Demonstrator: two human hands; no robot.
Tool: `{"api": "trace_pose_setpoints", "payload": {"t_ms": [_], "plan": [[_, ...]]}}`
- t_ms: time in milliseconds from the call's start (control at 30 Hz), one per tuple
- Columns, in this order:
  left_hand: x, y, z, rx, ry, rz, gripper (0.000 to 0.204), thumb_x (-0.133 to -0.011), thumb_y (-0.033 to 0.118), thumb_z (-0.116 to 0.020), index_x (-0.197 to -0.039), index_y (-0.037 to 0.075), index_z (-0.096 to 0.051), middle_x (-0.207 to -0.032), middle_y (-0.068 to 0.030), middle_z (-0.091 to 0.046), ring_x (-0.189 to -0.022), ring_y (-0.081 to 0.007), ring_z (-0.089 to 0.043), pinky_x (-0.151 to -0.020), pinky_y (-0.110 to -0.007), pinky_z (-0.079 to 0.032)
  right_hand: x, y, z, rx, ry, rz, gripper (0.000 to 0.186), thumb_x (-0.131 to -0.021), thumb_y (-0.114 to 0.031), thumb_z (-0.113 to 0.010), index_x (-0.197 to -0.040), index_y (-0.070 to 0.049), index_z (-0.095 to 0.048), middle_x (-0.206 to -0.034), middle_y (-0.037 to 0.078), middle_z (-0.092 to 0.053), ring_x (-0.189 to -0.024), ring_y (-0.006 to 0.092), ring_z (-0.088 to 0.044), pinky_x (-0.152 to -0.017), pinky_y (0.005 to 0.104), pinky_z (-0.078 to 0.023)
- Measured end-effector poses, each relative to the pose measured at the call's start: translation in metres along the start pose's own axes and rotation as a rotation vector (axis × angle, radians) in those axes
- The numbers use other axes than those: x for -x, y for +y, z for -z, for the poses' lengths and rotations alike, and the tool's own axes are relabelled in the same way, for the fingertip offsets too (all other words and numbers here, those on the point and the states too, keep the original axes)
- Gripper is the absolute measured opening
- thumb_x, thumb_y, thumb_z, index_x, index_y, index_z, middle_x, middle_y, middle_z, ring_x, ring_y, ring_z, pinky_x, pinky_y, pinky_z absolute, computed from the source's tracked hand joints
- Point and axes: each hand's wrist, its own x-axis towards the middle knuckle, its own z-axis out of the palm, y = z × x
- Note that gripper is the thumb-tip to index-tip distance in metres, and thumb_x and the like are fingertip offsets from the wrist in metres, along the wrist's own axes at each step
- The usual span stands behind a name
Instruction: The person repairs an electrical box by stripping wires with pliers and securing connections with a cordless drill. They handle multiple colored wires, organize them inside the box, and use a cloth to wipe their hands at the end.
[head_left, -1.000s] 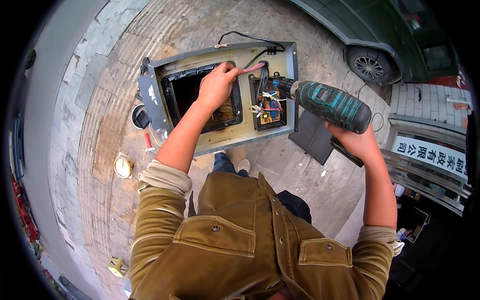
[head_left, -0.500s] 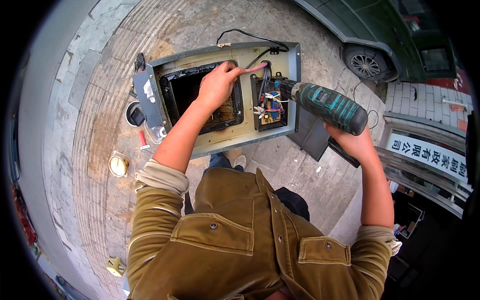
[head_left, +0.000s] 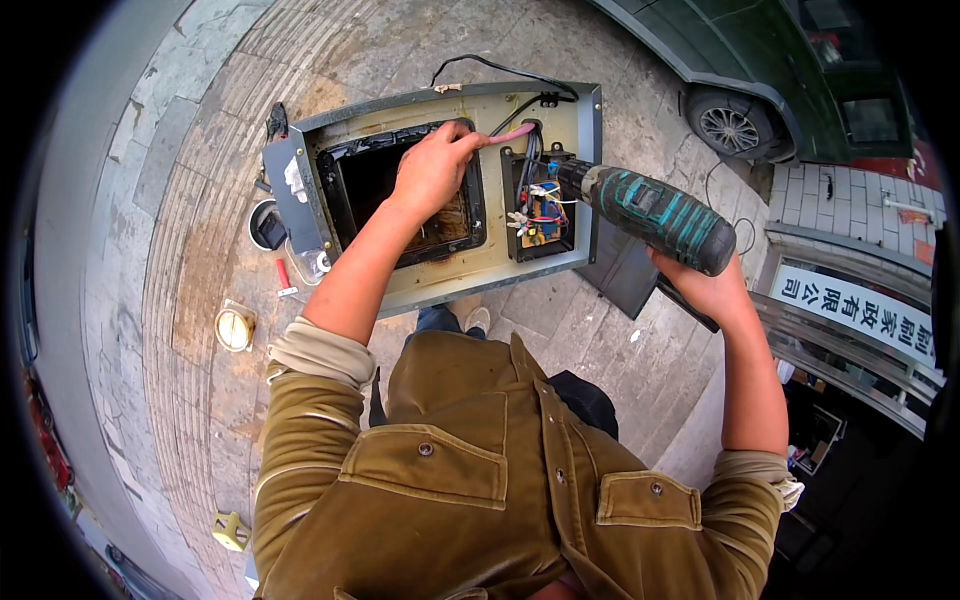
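Observation:
A metal appliance housing (head_left: 410, 298), grey outside and pale inside, stands in front of me with a dark, grimy square opening. My left hand (head_left: 436, 172) lies over that opening's upper right, fingers closed on the end of a pink strip (head_left: 512, 134). The strip runs to a bundle of black cables (head_left: 530, 165); its exact kind is unclear. In my right hand (head_left: 705, 285) is a teal and black cordless drill (head_left: 655, 210), gripped by its handle. The drill's front end reaches the upper right corner of a black wiring box (head_left: 515, 243) holding a circuit board and coloured wires.
A black cable (head_left: 500, 62) loops over the housing's far edge. On the paving to the left are a round container (head_left: 268, 226), a red-handled tool (head_left: 284, 275) and a tub (head_left: 235, 328). A dark panel (head_left: 622, 275) lies right. A green vehicle (head_left: 740, 60) stands far right.
Almost nothing differs. Both hands and the drill hold nearly the same places, and the view has shifted very slightly.

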Motion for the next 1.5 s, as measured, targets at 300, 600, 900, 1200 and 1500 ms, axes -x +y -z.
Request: {"api": "trace_pose_setpoints", "payload": {"t_ms": [300,600,900,1200,1500], "plan": [[0.0,-0.001,-0.002,0.009,-0.009,0.003,0.027,-0.084,0.005,-0.06,-0.108,0.017,-0.063,-0.106,-0.0062,-0.061,-0.093,-0.0284,-0.062,-0.075,-0.039,-0.052,-0.002,0.0,0.002,0.02,-0.015,-0.029,0.022,-0.068,-0.011,-0.071,-0.088,-0.002,-0.067,-0.079,0.013,-0.068,-0.073,0.0244,-0.067,-0.07,0.0334,-0.051],[0.0,0.001,-0.002,0.017,0.029,-0.002,0.028,-0.082,0.005,-0.059,-0.105,0.019,-0.064,-0.099,-0.0059,-0.061,-0.089,-0.0287,-0.062,-0.073,-0.04,-0.053,-0.012,-0.028,0.01,0.192,-0.035,0.027,0.024,-0.066,-0.012,-0.073,-0.086,-0.002,-0.065,-0.08,0.017,-0.066,-0.079,0.0369,-0.063,-0.072,0.0403,-0.051],[0.0,-0.002,-0.004,0.008,-0.012,0.013,0.028,-0.084,0.005,-0.061,-0.109,0.018,-0.063,-0.106,-0.0059,-0.061,-0.093,-0.028,-0.062,-0.075,-0.038,-0.052,-0.002,-0.041,0.01,0.143,-0.002,0.03,0.025,-0.066,-0.012,-0.073,-0.088,-0.003,-0.065,-0.08,0.019,-0.065,-0.08,0.0403,-0.061,-0.071,0.0388,-0.051],[-0.001,0.001,-0.002,0.018,-0.024,0.025,0.028,-0.084,0.006,-0.061,-0.109,0.018,-0.063,-0.105,-0.0054,-0.061,-0.093,-0.0283,-0.062,-0.076,-0.038,-0.052,0.033,0.027,0.001,0.051,0.172,-0.003,0.023,-0.072,-0.011,-0.074,-0.091,-0.002,-0.065,-0.083,0.009,-0.069,-0.074,0.021,-0.066,-0.072,0.0333,-0.051],[-0.002,0.006,0.001,0.0,-0.036,0.027,0.028,-0.084,0.004,-0.059,-0.109,0.018,-0.062,-0.101,-0.0068,-0.06,-0.092,-0.0298,-0.061,-0.076,-0.039,-0.05,0.032,0.023,0.029,0.037,0.142,-0.238,0.024,-0.077,-0.013,-0.071,-0.099,-0.004,-0.066,-0.087,0.007,-0.068,-0.08,0.0169,-0.064,-0.075,0.0327,-0.05]]}}
